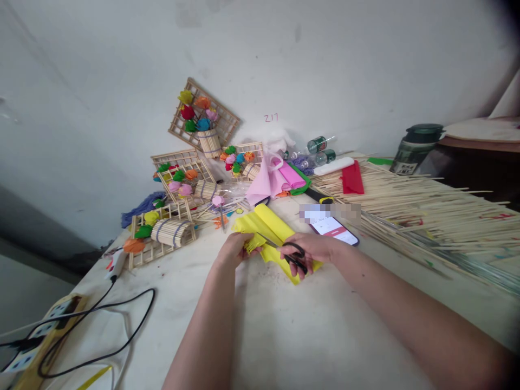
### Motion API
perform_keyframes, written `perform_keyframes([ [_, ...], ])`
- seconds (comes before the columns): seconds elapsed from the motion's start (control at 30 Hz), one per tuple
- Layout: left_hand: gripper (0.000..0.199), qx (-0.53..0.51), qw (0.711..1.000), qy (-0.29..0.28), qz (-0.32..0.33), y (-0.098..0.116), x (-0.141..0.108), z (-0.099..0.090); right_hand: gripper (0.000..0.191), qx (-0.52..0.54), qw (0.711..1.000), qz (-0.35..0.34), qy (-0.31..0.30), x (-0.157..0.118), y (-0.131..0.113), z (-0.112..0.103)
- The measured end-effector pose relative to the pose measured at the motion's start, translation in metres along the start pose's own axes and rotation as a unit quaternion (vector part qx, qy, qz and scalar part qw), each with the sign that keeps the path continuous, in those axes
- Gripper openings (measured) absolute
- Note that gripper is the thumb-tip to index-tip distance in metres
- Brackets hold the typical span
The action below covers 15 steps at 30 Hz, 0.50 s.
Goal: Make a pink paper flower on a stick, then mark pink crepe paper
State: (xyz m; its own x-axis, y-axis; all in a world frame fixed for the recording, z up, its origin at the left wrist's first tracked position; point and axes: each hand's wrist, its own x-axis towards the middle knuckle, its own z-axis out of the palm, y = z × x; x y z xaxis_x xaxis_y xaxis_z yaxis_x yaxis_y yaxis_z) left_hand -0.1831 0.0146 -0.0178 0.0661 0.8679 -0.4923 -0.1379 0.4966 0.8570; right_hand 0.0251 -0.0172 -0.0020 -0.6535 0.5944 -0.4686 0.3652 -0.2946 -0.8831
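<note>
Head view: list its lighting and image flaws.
Head view: soft, dull light, with a faint shadow beside the left forearm; head view: pixelated blocks hide part of the smartphone; head view: wide-angle stretching toward the edges, as on the right forearm, with a blackened top right corner.

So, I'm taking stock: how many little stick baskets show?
4: highest basket by the wall; second basket beside the pink sheet; third basket left of that; lowest basket, leftmost. More may be hidden.
</note>
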Motion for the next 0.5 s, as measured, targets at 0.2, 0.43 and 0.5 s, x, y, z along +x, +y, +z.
perform_keyframes([
  [0.2, 0.014, 0.023, 0.998, -0.054, -0.005, 0.002, -0.002, -0.003, 0.049, 0.025, 0.999, -0.023, 0.028, 0.002, -0.001, 0.003],
  [0.43, 0.018, -0.018, 0.997, -0.069, -0.010, 0.004, -0.005, -0.005, 0.048, 0.067, 0.997, -0.030, 0.034, 0.004, -0.002, 0.012],
  [0.5, 0.018, -0.029, 0.997, -0.071, -0.009, 0.004, -0.004, -0.006, 0.048, 0.079, 0.996, -0.024, 0.031, 0.006, -0.001, 0.015],
])
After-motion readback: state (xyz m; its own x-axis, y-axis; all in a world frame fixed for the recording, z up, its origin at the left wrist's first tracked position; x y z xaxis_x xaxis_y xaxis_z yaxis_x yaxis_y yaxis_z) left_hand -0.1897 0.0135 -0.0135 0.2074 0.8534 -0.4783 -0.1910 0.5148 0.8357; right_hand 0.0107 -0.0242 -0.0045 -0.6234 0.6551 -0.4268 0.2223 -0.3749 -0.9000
